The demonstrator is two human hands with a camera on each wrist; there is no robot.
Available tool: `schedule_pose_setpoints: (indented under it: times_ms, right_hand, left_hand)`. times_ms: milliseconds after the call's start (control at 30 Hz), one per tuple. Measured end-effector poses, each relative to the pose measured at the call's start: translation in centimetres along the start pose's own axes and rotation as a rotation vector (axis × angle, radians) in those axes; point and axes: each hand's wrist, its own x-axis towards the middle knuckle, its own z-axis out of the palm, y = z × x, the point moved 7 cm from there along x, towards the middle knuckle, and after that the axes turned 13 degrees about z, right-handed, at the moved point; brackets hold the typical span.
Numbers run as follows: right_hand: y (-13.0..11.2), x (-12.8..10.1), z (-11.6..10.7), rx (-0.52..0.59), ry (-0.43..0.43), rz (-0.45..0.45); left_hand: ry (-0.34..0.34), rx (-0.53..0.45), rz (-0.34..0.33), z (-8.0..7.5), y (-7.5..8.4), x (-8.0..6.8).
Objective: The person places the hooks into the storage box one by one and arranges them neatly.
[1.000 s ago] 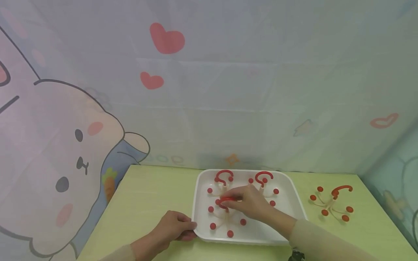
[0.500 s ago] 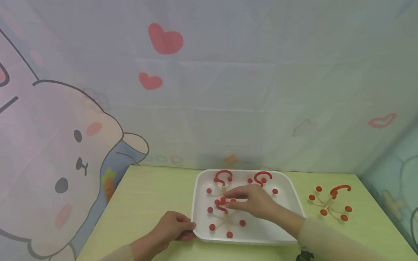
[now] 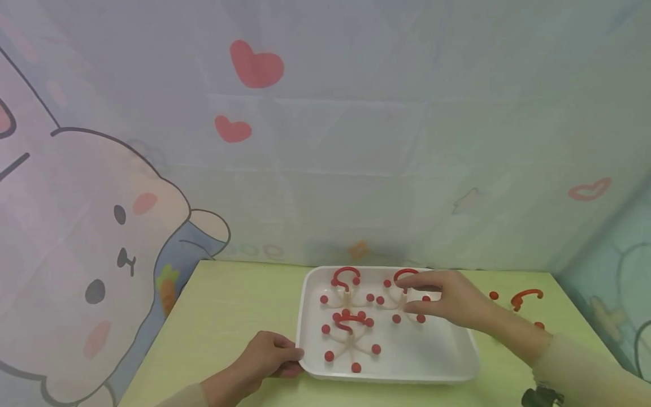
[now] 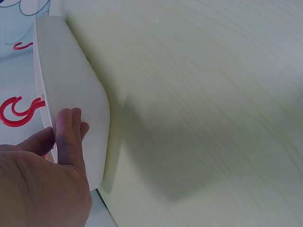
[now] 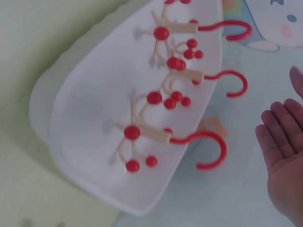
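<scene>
At the bottom centre of the head view, the left hand (image 3: pixel 267 356) gripped the near-left corner of the white tray (image 3: pixel 452 367), fingers curled over its rim (the left wrist view showed the same clasp on the tray's wall), as it had done a second before. Just beyond it, in the lower left of the tray, lay the front hanger (image 3: pixel 350 333), a cream piece with a red hook and red ball tips; the right hand had been pinching this one a second earlier and had since let it go, so it now rested alone on the tray floor. Farther back stood the rear-left hanger (image 3: pixel 347 282) and the rear-right hanger (image 3: pixel 402 291). Over that last one hovered the right hand (image 3: pixel 450 302), fingers loosely spread and holding nothing, having travelled toward the right of the frame. Past its wrist, on the green table (image 3: pixel 229 305), the outside hanger (image 3: pixel 524 299) waited, partly hidden by the sleeve.
</scene>
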Motion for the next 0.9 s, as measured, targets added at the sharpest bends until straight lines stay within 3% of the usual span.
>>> schedule_pose_setpoints:
  times_ms: [233,400,567,900]
  right_hand:
    - [2.0,-2.2,-4.4,-0.103,0.083,0.059]
    - [4.1,-3.7,-6.9,-0.152,0.154,0.050]
    - [6.1,-4.7,-8.7,-0.199,0.208,0.048]
    - [10.8,-6.4,-11.6,-0.178,0.263,0.062]
  left_hand:
    - [0.001,0.014,-0.010,0.0,0.0,0.0]
    - [0.002,0.019,-0.013,0.0,-0.1,0.2]
    - [0.000,0.022,-0.013,0.0,-0.1,0.2]
    - [0.001,0.022,-0.016,-0.2,-0.1,0.1]
